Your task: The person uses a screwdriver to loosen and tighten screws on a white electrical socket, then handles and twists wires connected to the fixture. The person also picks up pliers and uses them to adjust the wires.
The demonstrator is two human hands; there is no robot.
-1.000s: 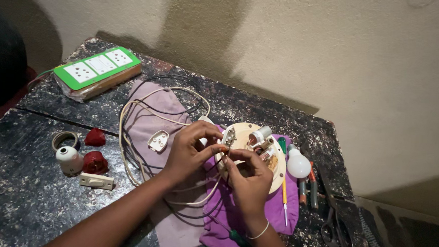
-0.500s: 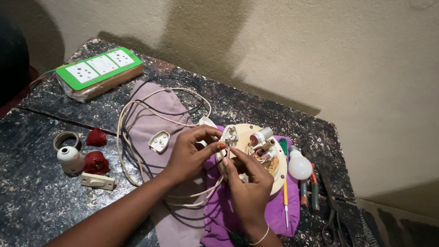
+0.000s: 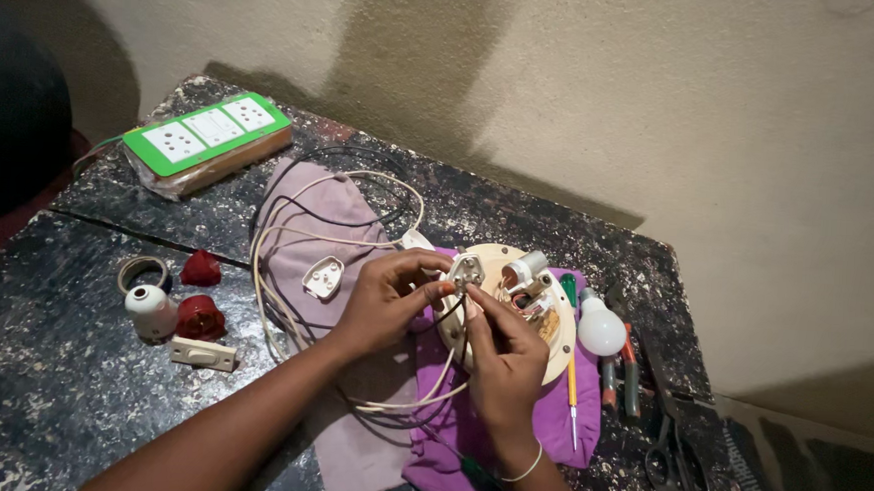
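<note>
On speckled dark table [image 3: 41, 374], both hands [image 3: 386, 298] on plug [image 3: 468, 270].

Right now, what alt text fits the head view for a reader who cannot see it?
Two hands, left hand and right hand, pinch a small white plug part with wires above a round wooden board. A white bulb, scissors and green switchboard lie on the dark table.
</note>
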